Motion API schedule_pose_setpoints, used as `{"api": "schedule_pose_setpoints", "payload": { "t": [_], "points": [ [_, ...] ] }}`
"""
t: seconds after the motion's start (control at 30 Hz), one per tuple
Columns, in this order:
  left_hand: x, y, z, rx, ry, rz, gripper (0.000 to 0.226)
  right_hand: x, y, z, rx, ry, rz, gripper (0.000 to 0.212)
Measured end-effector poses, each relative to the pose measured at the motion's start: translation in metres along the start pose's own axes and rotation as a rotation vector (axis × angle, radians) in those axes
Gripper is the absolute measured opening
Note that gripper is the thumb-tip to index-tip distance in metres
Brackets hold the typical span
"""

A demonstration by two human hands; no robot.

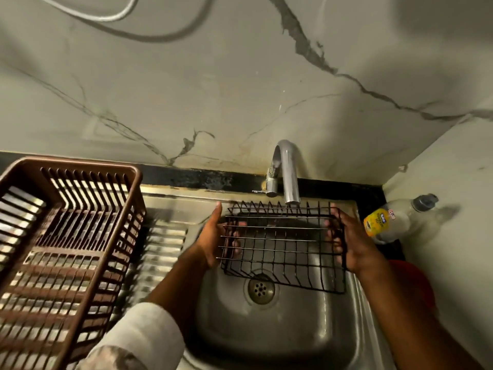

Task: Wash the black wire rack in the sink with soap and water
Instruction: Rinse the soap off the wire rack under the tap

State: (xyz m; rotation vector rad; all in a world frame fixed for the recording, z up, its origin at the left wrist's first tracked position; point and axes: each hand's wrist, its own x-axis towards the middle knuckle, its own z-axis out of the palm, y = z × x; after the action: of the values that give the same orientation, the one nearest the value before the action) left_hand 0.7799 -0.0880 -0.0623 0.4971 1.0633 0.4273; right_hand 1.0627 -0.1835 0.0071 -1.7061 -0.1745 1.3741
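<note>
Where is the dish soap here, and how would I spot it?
Start at the steel sink with its curved tap. Right of the basin, on the dark counter in the wall corner, a clear plastic bottle lies on its side. Its yellow label and grey cap mark it out; nothing nearby is see-through.

Veined marble wall, dim light

One labelled item, text mostly unreadable.
Clear plastic bottle lying just right of the right hand has a yellow label with a small blue logo patch and dark lettering, plus a small red-and-white mark; all too blurred and small to read.
</note>
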Motion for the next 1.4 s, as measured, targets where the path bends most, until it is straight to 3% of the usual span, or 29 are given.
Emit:
{"api": "schedule_pose_setpoints", "payload": {
  "t": [0.17, 0.27, 0.43, 0.57, 0.73, 0.87, 0.97, 1.03, 1.17, 1.33, 1.4],
  "points": [
    [-0.007, -0.007, -0.015, -0.140, 0.101, 0.024, 0.038, 0.041, 0.010, 0.016, -0.092, 0.039, 0.026, 0.034],
    [-0.015, -0.007, -0.015, -0.242, 0.105, 0.057, 0.047, 0.048, 0.008, 0.027, -0.124, 0.151, -0.006, 0.040],
    [-0.025, 0.000, -0.003, -0.182, 0.156, 0.142, 0.038, 0.036, 0.018, 0.063, -0.631, 0.285, -0.328, 0.072],
    [-0.031, 0.004, -0.001, -0.215, 0.003, 0.159, 0.035, 0.025, 0.021, 0.081, -0.893, 0.642, -0.481, 0.058],
    [-0.047, 0.000, 0.008, -0.312, -0.236, 0.141, 0.053, 0.031, 0.014, 0.085, -0.957, 0.616, -0.341, 0.059],
    [-0.047, -0.003, 0.009, -0.450, -0.257, 0.129, 0.037, 0.033, 0.018, 0.096, -0.911, 0.588, -0.282, 0.065],
    [-0.045, -0.005, 0.007, -0.479, -0.211, 0.153, 0.033, 0.018, 0.022, 0.110, -0.971, 0.550, -0.252, 0.087],
    [-0.042, -0.008, 0.010, -0.506, -0.204, 0.153, 0.036, -0.007, 0.025, 0.132, -1.063, 0.437, -0.284, 0.099],
    [-0.032, -0.019, 0.012, -0.597, -0.240, 0.138, 0.039, -0.044, 0.036, 0.171, -1.171, 0.226, -0.457, 0.103],
    [-0.026, -0.020, 0.004, -0.659, -0.260, 0.253, 0.027, -0.014, 0.007, 0.128, -1.130, 0.448, -0.225, 0.110],
    [-0.023, -0.016, 0.004, -0.662, -0.254, 0.263, 0.027, -0.012, 0.001, 0.124, -1.127, 0.456, -0.197, 0.108]
  ]
}}
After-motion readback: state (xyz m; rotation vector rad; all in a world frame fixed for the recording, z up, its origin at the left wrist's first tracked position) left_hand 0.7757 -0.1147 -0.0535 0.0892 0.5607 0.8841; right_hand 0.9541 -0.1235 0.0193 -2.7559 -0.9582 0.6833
